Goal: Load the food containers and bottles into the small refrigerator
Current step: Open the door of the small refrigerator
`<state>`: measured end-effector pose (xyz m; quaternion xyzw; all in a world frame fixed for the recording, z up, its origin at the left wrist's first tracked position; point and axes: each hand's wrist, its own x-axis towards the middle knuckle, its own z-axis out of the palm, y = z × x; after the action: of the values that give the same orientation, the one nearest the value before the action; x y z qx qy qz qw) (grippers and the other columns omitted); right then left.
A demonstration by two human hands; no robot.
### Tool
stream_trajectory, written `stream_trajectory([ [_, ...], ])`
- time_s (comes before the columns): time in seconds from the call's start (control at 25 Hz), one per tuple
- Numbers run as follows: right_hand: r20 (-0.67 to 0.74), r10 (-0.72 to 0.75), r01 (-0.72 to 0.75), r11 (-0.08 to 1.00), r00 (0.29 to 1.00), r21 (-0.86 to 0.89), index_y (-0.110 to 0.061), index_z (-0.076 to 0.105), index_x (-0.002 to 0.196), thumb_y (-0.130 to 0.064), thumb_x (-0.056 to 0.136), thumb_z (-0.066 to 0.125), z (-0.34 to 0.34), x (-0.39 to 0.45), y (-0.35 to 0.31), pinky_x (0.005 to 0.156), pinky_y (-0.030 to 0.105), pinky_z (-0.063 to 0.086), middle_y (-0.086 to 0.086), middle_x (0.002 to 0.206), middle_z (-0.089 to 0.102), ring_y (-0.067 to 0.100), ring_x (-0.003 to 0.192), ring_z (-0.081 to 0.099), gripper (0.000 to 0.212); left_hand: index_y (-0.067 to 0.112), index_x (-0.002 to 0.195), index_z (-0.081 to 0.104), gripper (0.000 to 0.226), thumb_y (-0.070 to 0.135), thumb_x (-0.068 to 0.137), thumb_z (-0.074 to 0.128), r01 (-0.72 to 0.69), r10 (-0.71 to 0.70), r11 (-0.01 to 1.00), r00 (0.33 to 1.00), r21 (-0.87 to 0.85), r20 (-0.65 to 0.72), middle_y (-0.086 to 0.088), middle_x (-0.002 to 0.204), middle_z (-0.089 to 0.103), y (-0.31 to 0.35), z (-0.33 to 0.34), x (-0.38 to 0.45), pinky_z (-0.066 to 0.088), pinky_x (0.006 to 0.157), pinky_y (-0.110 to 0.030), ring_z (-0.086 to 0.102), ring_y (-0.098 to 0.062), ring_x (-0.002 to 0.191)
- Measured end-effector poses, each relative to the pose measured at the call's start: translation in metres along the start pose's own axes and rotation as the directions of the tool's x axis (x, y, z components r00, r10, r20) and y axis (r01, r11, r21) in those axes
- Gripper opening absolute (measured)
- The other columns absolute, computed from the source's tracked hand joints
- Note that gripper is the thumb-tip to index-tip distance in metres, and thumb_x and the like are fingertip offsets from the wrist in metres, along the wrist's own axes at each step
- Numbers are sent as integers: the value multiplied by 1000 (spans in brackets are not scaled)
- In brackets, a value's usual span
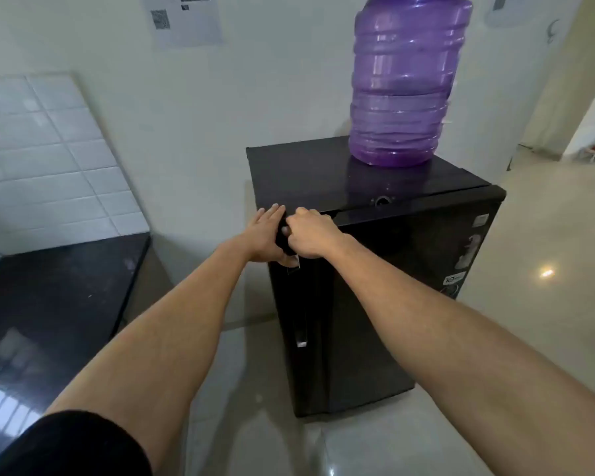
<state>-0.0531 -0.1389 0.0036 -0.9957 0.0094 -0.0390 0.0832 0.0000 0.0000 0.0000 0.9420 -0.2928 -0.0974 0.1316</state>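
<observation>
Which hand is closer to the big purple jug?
The right hand. It grips the top front edge of the black fridge, below the purple jug. The left hand rests at the fridge's corner, a bit farther left of the jug.

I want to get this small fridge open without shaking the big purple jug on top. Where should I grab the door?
Grip the door at its upper left corner, where the right hand curls over the edge, coming from the front. A gap shows under the top there. The left hand braces the fridge body beside it.
</observation>
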Motion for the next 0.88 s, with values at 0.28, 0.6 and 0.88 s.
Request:
stream_trajectory([
  [0.28,34,58,-58,998,998,8,-15,64,141,-41,111,37,-1,3,-1,105,54,42,14,141,55,37,130,55,48,16,174,-3,142,45,76,96,-31,32,997,999,-69,3,3,182,-7,-7,-1,-1,1,135,-41,-16,-23,167],
  [0.6,-37,116,-115,993,993,21,-19,65,139,-49,112,31,11,-1,-5,110,53,38,12,139,59,35,130,56,53,19,174,-3,151,42,68,101,-60,69,993,993,-103,91,7,182,-11,-20,-11,0,2,136,-44,-18,-21,167],
  [0.88,-118,128,-110,982,985,150,-23,74,109,-57,100,33,19,-79,5,111,47,35,1,114,66,27,117,59,54,46,171,13,119,96,74,60,-20,192,798,956,-602,222,23,179,-10,-41,-23,-3,16,134,-60,-15,-6,165],
])
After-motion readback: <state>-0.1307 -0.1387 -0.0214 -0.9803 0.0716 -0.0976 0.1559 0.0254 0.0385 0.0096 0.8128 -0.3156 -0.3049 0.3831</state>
